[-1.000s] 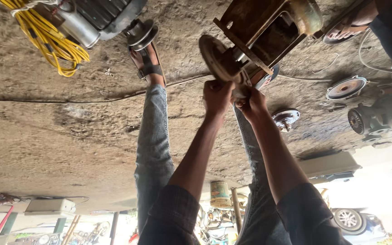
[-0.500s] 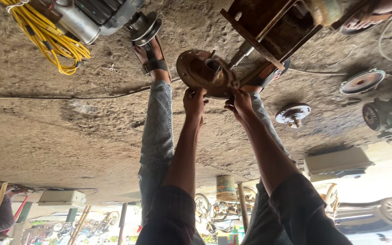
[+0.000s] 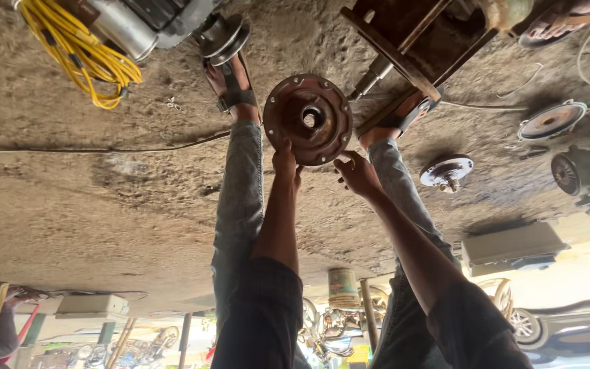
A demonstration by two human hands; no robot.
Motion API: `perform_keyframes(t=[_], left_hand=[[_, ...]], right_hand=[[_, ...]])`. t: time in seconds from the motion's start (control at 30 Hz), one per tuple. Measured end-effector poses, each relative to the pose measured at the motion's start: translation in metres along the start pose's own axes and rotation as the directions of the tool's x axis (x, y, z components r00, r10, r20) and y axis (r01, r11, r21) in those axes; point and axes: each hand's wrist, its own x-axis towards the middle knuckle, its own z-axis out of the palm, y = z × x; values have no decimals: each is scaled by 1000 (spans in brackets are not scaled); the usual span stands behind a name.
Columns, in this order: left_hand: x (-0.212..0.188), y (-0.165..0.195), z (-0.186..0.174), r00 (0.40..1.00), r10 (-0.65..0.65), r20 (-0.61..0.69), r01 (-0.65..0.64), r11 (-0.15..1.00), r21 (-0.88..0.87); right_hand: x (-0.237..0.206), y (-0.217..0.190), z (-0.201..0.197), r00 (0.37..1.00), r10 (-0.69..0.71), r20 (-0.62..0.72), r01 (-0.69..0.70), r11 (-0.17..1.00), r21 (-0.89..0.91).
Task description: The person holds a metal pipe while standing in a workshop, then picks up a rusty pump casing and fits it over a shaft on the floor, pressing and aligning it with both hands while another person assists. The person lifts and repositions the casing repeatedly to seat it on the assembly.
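A rusty disc (image 3: 308,119), seemingly heavy and stiff, is being gripped at its rim by the left hand (image 3: 285,162), the right hand (image 3: 356,174) being held open beside it.

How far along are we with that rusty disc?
Done: the rusty disc is off the ground, apart from the brown frame. In hand: the left hand has a grip on its lower rim; the right hand is open beside it. Left: it is not yet set down anywhere.

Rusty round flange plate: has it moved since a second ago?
Yes. The rusty round flange plate has swung away from the brown metal frame, toward the sandalled foot, its face now turned to the camera.
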Motion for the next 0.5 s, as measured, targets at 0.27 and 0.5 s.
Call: perform_keyframes(t=[0.27, 0.5], left_hand=[[37, -5, -14, 879, 413, -240, -350, 898, 267], [-6, 31, 5, 928, 357, -103, -281, 855, 436]], right_hand=[[-23, 26, -19, 995, -83, -59, 90, 988, 128], [-40, 0, -27, 991, -124, -54, 130, 983, 126]])
